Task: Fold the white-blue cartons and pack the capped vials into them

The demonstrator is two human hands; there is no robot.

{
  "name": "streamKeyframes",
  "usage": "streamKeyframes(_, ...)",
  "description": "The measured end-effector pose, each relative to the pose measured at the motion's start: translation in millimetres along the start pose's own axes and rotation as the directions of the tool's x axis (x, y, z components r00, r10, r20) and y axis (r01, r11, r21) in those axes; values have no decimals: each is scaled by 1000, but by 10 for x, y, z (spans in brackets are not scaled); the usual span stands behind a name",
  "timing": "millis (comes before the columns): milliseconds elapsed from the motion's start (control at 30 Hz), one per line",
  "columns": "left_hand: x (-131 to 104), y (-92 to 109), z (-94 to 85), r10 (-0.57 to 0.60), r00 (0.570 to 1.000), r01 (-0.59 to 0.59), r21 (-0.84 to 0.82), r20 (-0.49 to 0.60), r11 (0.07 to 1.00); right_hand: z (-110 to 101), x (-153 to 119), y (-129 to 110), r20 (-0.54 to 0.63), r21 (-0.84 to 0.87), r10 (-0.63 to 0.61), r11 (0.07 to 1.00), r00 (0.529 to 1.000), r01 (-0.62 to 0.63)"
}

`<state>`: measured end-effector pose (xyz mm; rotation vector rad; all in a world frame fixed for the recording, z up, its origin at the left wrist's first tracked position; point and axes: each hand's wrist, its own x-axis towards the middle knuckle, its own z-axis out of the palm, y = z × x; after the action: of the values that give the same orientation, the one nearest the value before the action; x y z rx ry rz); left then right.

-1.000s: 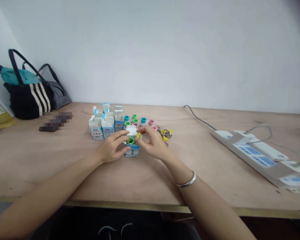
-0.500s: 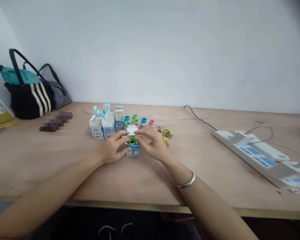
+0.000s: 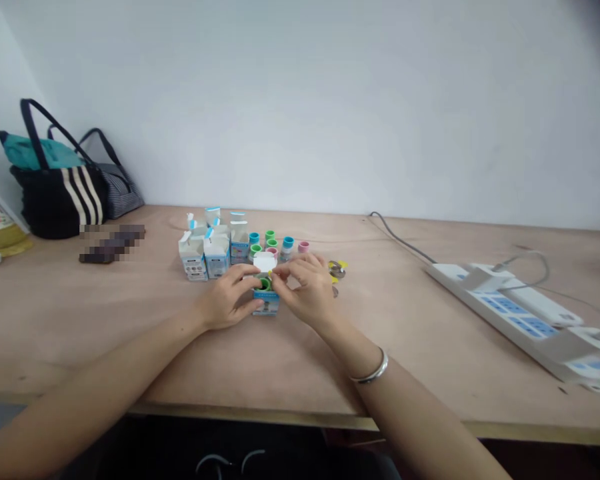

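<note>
In front of me stands a small blue-and-white carton (image 3: 266,304) with its white top flap raised. A bottle with a green rim (image 3: 265,285) sits inside it. My left hand (image 3: 230,298) grips the carton's left side, thumb low and fingers along the top edge. At the right side of the opening, my right hand (image 3: 307,290) has its fingertips pinched together. A speck of yellow shows at those fingertips, too small to name. Just behind are several small bottles with blue, green and pink rims (image 3: 287,248), some partly covered by my right hand.
Several open cartons (image 3: 217,255) stand to the left of the bottles. Small dark pieces with yellow tabs (image 3: 337,269) lie on the right. A power strip (image 3: 500,313) with plugs occupies the right side. Bags (image 3: 60,200), a pixelated dark object (image 3: 113,244) and an oil bottle (image 3: 0,227) are left.
My right hand's fingers have drawn in closer at the carton's opening and bent more. My left hand stays on the carton, which has hardly moved.
</note>
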<state>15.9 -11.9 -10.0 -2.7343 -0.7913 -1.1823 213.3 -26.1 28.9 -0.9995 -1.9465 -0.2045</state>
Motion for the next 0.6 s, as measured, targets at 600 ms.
streamKeyframes(600, -79, 65, -16, -162, 951, 175, 26, -265, 984, -2, -15, 233, 196, 371, 315, 853, 929, -367)
